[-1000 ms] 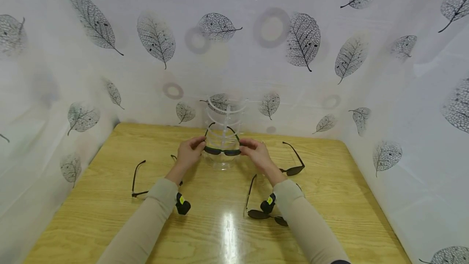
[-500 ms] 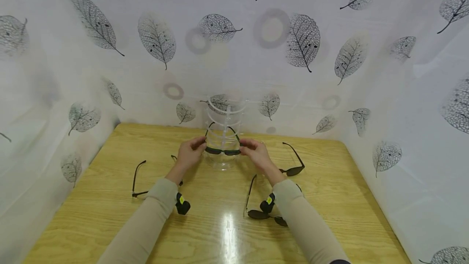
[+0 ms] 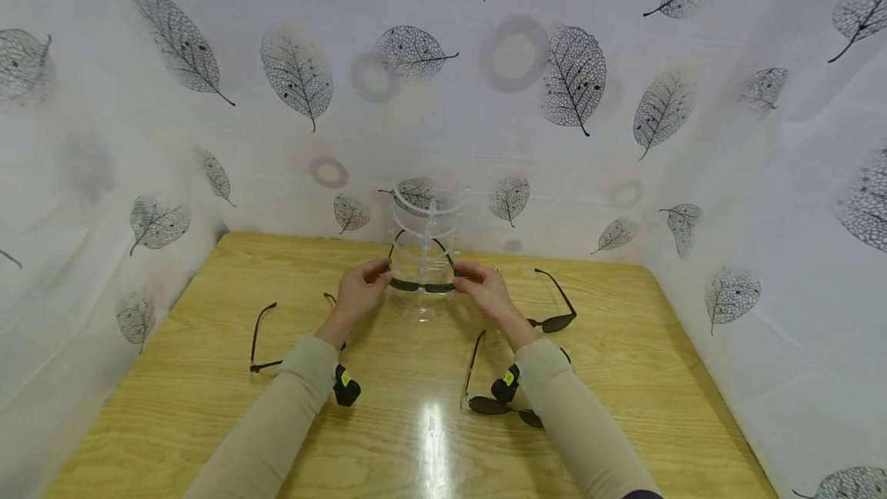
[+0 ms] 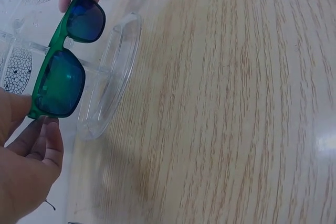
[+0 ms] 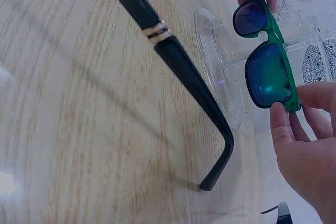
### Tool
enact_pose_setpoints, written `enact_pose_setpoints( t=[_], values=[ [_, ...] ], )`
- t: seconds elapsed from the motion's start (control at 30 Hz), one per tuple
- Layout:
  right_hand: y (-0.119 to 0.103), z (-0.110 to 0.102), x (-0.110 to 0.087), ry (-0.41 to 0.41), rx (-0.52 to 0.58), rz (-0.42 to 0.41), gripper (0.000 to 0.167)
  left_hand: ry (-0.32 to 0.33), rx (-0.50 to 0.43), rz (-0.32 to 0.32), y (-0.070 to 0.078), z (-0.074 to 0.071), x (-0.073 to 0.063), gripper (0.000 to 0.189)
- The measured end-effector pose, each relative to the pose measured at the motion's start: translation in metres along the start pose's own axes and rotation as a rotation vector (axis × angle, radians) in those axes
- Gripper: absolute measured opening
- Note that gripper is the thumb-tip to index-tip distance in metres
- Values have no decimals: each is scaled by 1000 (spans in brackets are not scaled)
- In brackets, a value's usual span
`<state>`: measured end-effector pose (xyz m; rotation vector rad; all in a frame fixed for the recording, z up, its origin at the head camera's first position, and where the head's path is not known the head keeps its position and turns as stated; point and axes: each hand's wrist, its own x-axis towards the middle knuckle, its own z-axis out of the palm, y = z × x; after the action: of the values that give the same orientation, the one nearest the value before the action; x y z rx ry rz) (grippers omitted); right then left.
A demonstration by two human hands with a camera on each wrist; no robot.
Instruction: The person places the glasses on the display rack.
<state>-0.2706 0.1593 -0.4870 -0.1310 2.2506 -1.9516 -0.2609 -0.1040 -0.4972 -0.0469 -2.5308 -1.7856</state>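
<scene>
Green-framed sunglasses with blue-green mirrored lenses are held level at the front of a clear plastic eyewear stand. My left hand pinches them by the hinge at one end, and my right hand pinches the opposite end. In the head view their temples point back around the stand's upright. The right wrist view shows the lens fronts above the stand's round clear base.
Dark-lensed sunglasses lie below my right forearm, partly covered by it. Another pair lies further right. Black-framed glasses sit at left, partly behind my left arm. A leaf-patterned curtain surrounds the wooden table.
The sunglasses have shifted very slightly to the right and tilted a little between my fingers. Both arms stay almost still.
</scene>
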Motion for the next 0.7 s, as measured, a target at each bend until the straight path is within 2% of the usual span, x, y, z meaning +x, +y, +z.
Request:
enact_pose_setpoints(
  t=[0.7],
  values=[
    [-1,2,2,13,-22,1,44,21,79,-7,7,2,-1,38]
  ],
)
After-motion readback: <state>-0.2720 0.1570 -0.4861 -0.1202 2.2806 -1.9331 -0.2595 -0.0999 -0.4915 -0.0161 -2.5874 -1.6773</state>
